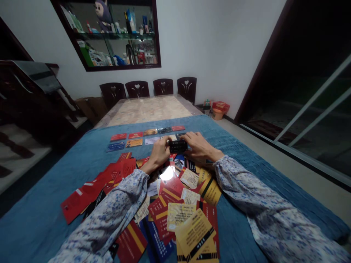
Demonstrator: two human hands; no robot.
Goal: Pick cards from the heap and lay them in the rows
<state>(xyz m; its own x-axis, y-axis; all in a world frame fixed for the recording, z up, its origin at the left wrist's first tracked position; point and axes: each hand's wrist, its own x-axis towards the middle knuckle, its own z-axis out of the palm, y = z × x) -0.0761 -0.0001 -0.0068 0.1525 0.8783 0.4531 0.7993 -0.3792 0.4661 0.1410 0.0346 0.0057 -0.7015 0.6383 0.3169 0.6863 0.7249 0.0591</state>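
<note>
A black card with pale print is held by its two ends between my hands. My left hand pinches its left end, and my right hand grips the right end from above. Beneath and in front of my hands spreads a loose pile of cards: red cards, yellow cards, and some blue and cream ones. Beyond my hands lie two rows of cards laid flat, among them an orange card, a blue card and a red card. My hands partly hide the nearer row.
A blue cloth covers the near part of the table, with bare marble-patterned tabletop beyond it. Dark chairs stand at the far end. More red cards fan out to the left. A glass-shelved wall cabinet hangs behind.
</note>
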